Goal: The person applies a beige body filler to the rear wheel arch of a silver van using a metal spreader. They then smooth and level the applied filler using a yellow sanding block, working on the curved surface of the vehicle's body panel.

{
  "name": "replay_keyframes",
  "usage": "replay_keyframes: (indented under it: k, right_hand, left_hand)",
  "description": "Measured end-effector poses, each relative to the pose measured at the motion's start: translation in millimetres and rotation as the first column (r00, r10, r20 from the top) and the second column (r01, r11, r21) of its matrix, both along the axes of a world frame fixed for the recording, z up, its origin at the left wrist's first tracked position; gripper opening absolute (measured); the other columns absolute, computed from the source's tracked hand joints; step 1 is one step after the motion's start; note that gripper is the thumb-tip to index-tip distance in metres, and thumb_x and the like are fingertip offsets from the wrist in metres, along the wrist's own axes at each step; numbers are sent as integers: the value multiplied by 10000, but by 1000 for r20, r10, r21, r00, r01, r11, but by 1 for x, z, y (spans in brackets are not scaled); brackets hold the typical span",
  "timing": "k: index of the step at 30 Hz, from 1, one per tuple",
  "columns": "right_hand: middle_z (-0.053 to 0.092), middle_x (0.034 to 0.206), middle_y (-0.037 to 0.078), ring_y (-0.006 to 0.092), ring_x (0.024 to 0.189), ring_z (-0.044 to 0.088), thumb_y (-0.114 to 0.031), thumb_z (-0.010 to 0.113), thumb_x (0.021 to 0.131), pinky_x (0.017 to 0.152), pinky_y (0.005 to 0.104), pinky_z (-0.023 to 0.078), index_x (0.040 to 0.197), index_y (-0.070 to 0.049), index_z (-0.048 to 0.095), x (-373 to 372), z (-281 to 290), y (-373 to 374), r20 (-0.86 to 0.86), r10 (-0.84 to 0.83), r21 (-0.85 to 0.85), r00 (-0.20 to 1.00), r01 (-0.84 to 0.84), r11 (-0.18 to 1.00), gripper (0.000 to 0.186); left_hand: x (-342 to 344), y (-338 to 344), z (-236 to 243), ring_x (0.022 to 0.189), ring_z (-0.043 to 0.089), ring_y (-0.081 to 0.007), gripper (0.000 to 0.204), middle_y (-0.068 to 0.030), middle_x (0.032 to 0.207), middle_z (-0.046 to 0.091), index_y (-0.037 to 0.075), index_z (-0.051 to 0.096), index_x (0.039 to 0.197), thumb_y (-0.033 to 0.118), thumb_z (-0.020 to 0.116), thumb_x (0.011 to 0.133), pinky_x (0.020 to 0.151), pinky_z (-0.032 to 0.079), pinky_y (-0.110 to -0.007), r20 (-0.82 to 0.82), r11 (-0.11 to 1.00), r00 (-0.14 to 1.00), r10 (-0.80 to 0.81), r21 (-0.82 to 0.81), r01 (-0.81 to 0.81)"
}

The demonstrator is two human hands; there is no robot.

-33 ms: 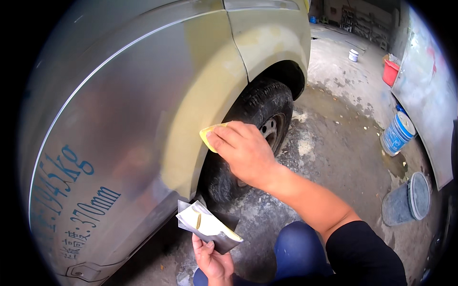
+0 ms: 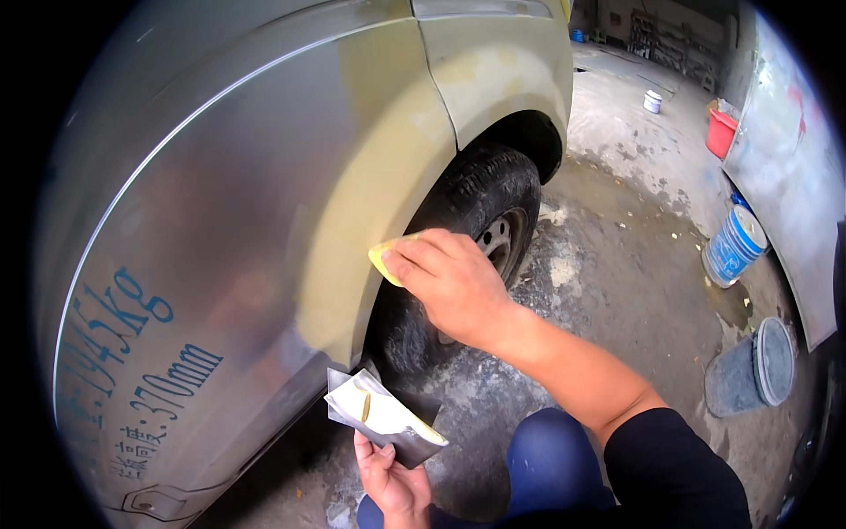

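Observation:
My right hand [image 2: 463, 286] pinches a small yellow putty spreader [image 2: 384, 259] against the edge of the wheel arch. Pale yellow filler [image 2: 357, 198] coats this curved band of the grey vehicle panel [image 2: 238, 203]. Lower down, my left hand [image 2: 392, 476] grips a thin dark plate [image 2: 421, 450] from below. Whitish-yellow putty [image 2: 379, 407] lies spread over the plate, with a darker streak in it. The palm side of my right hand is hidden.
Behind my right hand stands the black tyre [image 2: 480, 189]. To the right are a grey bucket [image 2: 745, 375], a blue-and-white pail [image 2: 734, 247], a red bucket [image 2: 721, 134] and a leaning pale panel [image 2: 789, 159]. A small white tub [image 2: 652, 101] sits farther off on the stained concrete floor.

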State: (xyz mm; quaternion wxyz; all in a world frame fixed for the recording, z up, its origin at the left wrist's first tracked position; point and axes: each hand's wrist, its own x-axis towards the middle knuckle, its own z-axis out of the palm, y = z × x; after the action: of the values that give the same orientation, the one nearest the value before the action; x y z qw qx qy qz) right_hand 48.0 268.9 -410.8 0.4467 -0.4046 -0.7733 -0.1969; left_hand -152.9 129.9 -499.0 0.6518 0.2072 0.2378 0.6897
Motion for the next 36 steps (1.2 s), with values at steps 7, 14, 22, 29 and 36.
replay_keyframes:
  k: [7, 14, 22, 29, 36]
  right_hand:
    - [645, 1100, 161, 273, 976, 641, -46, 630, 905, 849, 357, 518, 1189, 26, 613, 2, -10, -71, -602, 261, -267, 754, -499, 824, 294]
    - [663, 1078, 181, 292, 947, 656, -59, 659, 895, 817, 345, 527, 1180, 28, 625, -15, -47, -116, -636, 344, -252, 691, -607, 754, 300]
    - [689, 1049, 104, 287, 945, 639, 3, 670, 774, 807, 371, 530, 1087, -30, 687, 13, -37, -101, -246, 279, -237, 928, -337, 911, 316]
    - [672, 1044, 45, 215, 988, 623, -164, 620, 777, 879, 392, 502, 1019, -75, 696, -3, -3, -97, 131, 247, -82, 960, -237, 968, 269]
    - [678, 1072, 82, 270, 1026, 622, -121, 618, 804, 898, 389, 499, 1067, -44, 678, 37, -33, -82, 31, 363, -340, 931, -332, 880, 280]
  left_hand:
    - [-2, 10, 16, 1317, 457, -288, 644, -166, 1416, 461, -19, 347, 1423, -28, 456, 788, 1147, 329, -451, -21, 998, 998, 52, 32, -52]
    - [16, 19, 37, 1318, 453, -275, 617, -164, 1415, 463, -17, 338, 1431, -26, 466, 828, 1143, 328, -428, -25, 997, 998, 63, 45, -61]
    - [7, 17, 43, 1292, 479, -280, 571, -175, 1385, 485, -24, 332, 1424, -47, 449, 866, 1114, 372, -438, -90, 975, 982, 169, 159, -153]
    - [18, 18, 34, 1272, 490, -256, 547, -163, 1373, 494, -47, 359, 1410, -28, 493, 880, 1093, 379, -396, -195, 948, 953, 232, 265, -177]
    - [12, 17, 21, 1242, 507, -261, 531, -184, 1358, 496, -52, 348, 1415, -35, 465, 898, 1085, 389, -416, -321, 854, 848, 422, 454, -253]
